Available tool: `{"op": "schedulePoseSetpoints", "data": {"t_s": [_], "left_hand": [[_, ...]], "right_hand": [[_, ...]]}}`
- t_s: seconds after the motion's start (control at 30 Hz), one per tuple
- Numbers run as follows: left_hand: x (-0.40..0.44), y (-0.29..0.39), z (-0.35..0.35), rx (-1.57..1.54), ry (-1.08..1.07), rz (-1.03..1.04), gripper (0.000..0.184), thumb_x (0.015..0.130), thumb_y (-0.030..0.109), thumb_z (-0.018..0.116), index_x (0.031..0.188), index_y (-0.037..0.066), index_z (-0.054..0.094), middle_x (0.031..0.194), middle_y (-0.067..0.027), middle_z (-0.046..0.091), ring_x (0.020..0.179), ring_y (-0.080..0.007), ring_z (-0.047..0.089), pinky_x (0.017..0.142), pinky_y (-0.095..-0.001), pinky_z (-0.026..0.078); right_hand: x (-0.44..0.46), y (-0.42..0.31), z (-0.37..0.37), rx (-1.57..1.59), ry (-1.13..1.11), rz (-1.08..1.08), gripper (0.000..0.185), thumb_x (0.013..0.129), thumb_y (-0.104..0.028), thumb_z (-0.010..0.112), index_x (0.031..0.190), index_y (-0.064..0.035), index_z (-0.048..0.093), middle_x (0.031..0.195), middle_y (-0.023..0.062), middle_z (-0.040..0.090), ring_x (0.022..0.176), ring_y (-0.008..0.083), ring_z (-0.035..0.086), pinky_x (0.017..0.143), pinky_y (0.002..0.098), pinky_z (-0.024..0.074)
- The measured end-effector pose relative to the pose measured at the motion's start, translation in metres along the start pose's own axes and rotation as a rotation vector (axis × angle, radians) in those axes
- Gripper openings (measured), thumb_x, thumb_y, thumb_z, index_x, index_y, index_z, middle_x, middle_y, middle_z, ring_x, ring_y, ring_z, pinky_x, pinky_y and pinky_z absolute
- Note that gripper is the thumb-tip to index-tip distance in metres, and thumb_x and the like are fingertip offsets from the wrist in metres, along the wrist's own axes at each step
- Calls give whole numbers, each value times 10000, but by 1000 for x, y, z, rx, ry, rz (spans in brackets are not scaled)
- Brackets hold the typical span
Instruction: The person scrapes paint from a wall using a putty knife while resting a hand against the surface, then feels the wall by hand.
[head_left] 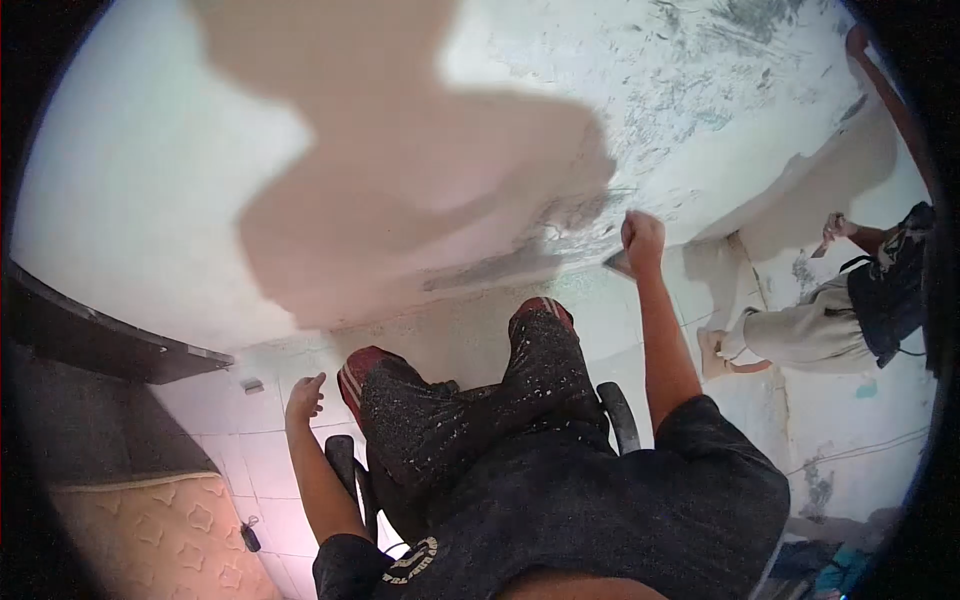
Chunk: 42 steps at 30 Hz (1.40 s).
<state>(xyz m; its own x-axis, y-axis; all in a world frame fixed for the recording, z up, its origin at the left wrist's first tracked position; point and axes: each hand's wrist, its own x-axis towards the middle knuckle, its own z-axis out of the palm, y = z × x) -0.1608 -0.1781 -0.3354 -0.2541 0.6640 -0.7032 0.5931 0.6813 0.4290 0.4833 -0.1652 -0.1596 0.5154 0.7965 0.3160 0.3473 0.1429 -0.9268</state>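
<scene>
My right hand (643, 240) is closed around a scraper, whose flat triangular blade (620, 263) points down and to the left, close to the foot of the wall. The handle is hidden in my fist. In front of me the pale wall (400, 240) carries my shadow; its upper right part has rough, grey, flaking patches (680, 110). My left hand (307, 397) hangs low beside my left knee, fingers loosely apart, with nothing in it. White specks cover my dark trousers (450, 420).
I sit in a chair with dark armrests (618, 415). At the right, another person (890, 270) stands by the wall, holding a small flat tool (822, 248). A dark ledge (110, 335) juts out at left, above a patterned orange mat (170, 535). A small grey object (252, 386) lies on the tiles.
</scene>
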Motion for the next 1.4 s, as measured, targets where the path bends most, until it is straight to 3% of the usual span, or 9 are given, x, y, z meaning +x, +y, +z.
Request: {"op": "schedulePoseSetpoints", "data": {"t_s": [0.13, 0.17, 0.47, 0.8, 0.93, 1.07, 1.13, 1.3, 1.4], "left_hand": [[-7, -6, -3, -70, -73, 37, 656, 863, 544, 535, 1284, 42, 492, 973, -163, 644, 591, -227, 593, 546, -359, 470], [-5, -9, -5, -64, -72, -13, 663, 862, 549, 536, 1291, 47, 485, 976, -167, 642, 589, -231, 591, 548, -361, 470], [2, -31, -15, -137, -10, -97, 680, 850, 555, 545, 1311, 60, 466, 974, -186, 640, 551, -244, 592, 491, -376, 460], [-2, -38, -15, -129, 8, -145, 625, 853, 521, 566, 1241, 36, 497, 959, -199, 650, 603, -292, 617, 528, -399, 471], [1, -39, -12, -165, 33, -184, 614, 857, 504, 567, 1242, 30, 505, 963, -189, 652, 605, -279, 615, 551, -406, 479], [6, -37, -6, -107, 79, -158, 588, 853, 493, 580, 1209, 26, 543, 938, -167, 658, 550, -251, 592, 550, -413, 486], [2, -23, -5, -113, 154, 23, 525, 848, 461, 602, 1148, 31, 587, 913, -167, 665, 564, -235, 599, 564, -423, 493], [-50, 99, -5, 215, 590, 737, 369, 894, 317, 587, 1009, -29, 641, 931, -188, 668, 856, -328, 627, 788, -425, 485], [-120, 220, -6, 136, 791, 1061, 288, 906, 227, 601, 1088, 6, 628, 1081, -185, 631, 1036, -332, 568, 925, -419, 419]], "right_hand": [[41, -77, 14, -103, -43, -581, 408, 881, -207, 443, 504, -66, 376, 477, 28, 369, 433, 104, 327, 420, 268, 236], [41, -105, 23, 238, -36, -269, 426, 897, -218, 401, 503, -64, 354, 475, 31, 357, 431, 111, 316, 417, 270, 230], [82, -211, 3, 832, -330, -679, 279, 871, -78, 385, 600, -21, 412, 560, 53, 444, 491, 137, 390, 453, 251, 310], [95, -180, -6, 754, -446, -898, 451, 968, -210, 443, 563, -20, 381, 564, 50, 400, 498, 158, 372, 525, 284, 353], [111, -158, 12, 519, -104, -809, 409, 939, -278, 359, 581, -82, 367, 545, 28, 349, 532, 170, 313, 519, 319, 260], [101, -175, -15, 859, -539, -1009, 336, 960, -82, 402, 636, -6, 355, 550, 59, 368, 509, 153, 376, 490, 277, 337], [109, -153, 3, -13, -11, -1162, 325, 957, -52, 381, 634, -15, 366, 550, 50, 381, 502, 151, 391, 467, 283, 330], [91, -157, -7, 688, -320, -840, 392, 942, -256, 415, 600, -70, 368, 582, 37, 382, 559, 157, 335, 541, 313, 290], [109, -143, 5, 195, -102, -1044, 304, 939, -73, 405, 639, -25, 388, 544, 47, 424, 470, 156, 403, 459, 276, 334]]}}
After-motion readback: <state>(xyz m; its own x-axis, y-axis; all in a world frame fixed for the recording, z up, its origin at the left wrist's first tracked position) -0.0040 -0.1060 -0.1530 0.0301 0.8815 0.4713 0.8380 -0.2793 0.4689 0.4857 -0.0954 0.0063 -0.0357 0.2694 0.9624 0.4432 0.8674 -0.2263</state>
